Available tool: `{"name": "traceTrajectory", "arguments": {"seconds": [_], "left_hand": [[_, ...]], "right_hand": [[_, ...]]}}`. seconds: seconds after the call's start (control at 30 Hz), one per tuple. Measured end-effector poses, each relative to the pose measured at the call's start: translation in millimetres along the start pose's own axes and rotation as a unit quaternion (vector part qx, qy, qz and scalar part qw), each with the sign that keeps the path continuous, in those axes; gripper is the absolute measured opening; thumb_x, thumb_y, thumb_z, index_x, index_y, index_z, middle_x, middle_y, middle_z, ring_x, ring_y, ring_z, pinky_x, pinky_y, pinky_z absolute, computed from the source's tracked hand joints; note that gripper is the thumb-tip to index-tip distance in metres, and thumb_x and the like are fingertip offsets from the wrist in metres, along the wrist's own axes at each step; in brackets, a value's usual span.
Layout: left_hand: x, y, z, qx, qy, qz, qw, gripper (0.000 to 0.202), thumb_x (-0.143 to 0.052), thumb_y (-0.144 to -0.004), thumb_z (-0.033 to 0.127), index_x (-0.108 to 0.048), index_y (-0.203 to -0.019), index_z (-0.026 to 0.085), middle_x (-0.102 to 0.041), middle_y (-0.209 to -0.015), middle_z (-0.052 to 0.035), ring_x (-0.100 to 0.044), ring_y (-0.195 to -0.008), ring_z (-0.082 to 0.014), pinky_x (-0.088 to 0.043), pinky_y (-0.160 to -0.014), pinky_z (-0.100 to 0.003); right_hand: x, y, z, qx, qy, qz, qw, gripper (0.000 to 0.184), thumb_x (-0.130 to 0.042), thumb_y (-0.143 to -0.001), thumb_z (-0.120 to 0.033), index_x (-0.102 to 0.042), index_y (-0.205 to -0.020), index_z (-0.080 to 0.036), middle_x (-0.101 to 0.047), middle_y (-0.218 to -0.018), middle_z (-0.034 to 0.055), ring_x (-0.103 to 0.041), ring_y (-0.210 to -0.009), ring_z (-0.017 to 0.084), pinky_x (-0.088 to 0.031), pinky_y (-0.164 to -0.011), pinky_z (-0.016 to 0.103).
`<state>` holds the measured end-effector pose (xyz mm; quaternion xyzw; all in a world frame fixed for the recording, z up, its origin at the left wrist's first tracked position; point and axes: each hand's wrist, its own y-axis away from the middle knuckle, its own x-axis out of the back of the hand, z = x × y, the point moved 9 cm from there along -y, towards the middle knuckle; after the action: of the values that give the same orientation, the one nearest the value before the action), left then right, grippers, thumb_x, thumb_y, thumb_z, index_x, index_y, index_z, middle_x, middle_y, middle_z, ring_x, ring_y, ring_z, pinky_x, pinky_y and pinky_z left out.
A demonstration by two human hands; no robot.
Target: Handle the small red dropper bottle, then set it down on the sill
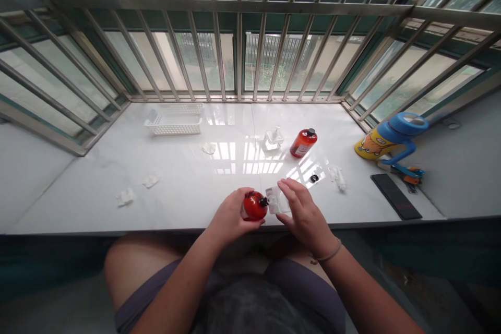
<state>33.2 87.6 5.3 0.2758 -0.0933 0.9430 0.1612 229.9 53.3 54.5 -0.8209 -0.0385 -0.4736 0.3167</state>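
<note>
My left hand point(230, 217) is wrapped around a red bottle point(254, 206), which is tilted to the right with its uncapped-looking black neck towards a clear square container point(277, 201). The neck meets or almost touches the container's left side; I cannot tell which. Around that container curve the fingers and thumb of my right hand point(303, 211). A small black ring-like cap point(314, 178) lies beyond my right hand. Farther back, a second red bottle point(303, 143) with a black cap stands upright, and a clear square bottle point(273, 139) is to its left.
A white basket point(176, 121) sits by the window bars. Crumpled tissues point(126, 197) lie at left, and a crumpled clear wrapper point(337, 178) at right. Along the right side are a black phone point(395, 197), a blue-yellow flask point(387, 135) and keys point(410, 177). The white counter's point(90, 214) front edge is near my forearms.
</note>
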Motion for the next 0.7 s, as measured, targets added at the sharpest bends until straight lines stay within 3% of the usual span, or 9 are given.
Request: {"name": "traceTrajectory", "arguments": {"seconds": [0.7], "left_hand": [[3.2, -0.9, 0.2, 0.014, 0.023, -0.002, 1.000, 0.075, -0.095, -0.072, 0.037, -0.056, -0.135, 0.031, -0.072, -0.132, -0.0061, -0.070, -0.118, -0.0298, -0.057, -0.105, -0.046]], "right_hand": [[7.1, -15.4, -13.5, 0.047, 0.038, -0.019, 0.998, 0.090, -0.067, -0.094, -0.008, -0.026, -0.172, -0.026, -0.053, -0.155, 0.0187, -0.048, -0.149, 0.038, -0.053, -0.118, 0.062]]}}
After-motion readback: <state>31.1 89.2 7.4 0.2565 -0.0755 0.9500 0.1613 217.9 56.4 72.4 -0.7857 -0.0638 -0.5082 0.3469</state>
